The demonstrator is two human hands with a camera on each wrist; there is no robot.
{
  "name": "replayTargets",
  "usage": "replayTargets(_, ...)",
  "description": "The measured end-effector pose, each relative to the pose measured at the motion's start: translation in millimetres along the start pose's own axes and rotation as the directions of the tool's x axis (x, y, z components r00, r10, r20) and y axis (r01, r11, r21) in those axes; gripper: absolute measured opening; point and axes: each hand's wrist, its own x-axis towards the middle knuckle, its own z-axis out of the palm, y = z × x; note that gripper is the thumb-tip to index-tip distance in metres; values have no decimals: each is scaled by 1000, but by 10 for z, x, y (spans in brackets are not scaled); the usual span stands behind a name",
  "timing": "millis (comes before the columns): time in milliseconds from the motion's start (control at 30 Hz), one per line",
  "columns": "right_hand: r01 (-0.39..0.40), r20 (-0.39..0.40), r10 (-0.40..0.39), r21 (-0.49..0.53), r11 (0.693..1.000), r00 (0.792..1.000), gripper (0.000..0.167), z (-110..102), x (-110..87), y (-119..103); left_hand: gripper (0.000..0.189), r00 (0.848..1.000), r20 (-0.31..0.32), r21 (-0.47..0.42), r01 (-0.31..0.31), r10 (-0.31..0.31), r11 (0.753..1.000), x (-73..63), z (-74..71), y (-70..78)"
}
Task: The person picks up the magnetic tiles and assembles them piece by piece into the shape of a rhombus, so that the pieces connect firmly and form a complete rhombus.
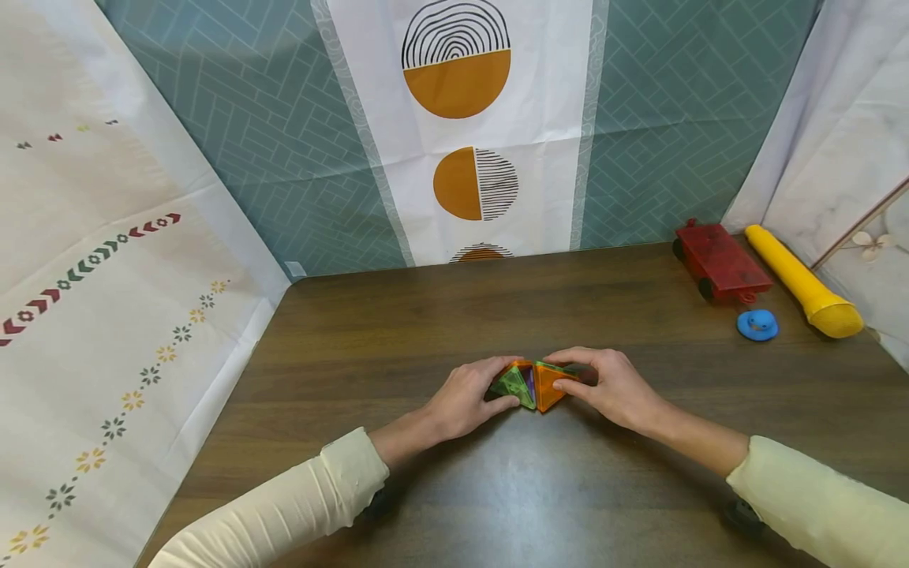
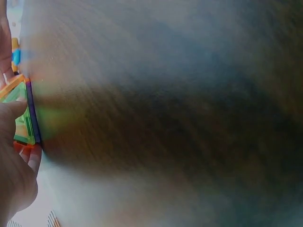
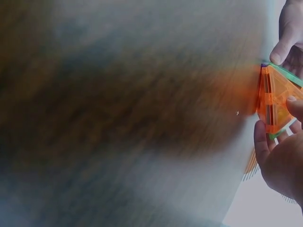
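Translucent magnetic triangle tiles stand joined in a small cluster on the table (image 1: pixel 454 315), in the middle of the head view. My left hand (image 1: pixel 465 398) grips the left side, its thumb on a green tile (image 1: pixel 514 385) and its fingers behind. Opposite it, my right hand (image 1: pixel 618 386) grips an orange tile (image 1: pixel 548 386), thumb in front and fingers at the back, where a green edge shows. Between the two sides is a purple tile (image 1: pixel 529 379), its edge running along the table side of the cluster in the left wrist view. Fingers partly hide the tiles' far faces.
At the far right stand a red toy wagon (image 1: pixel 723 262) with black wheels, a yellow tube-shaped toy (image 1: pixel 798 276) with a flared end, and a small blue duck toy (image 1: pixel 757 324). Patterned cloths (image 1: pixel 298 118) hang at the back and both sides of the table.
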Motion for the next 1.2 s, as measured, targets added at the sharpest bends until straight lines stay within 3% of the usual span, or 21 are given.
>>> replayTargets(1033,21,-27,-23,-45,999,999,37,74,67,-74,60,1000,-2,7,-23,23,1000,-6,-8,6)
replayTargets(1200,30,-11,-31,-45,999,999,46,78,63,-56,59,1000,-5,0,-23,23,1000,-14,-1,6)
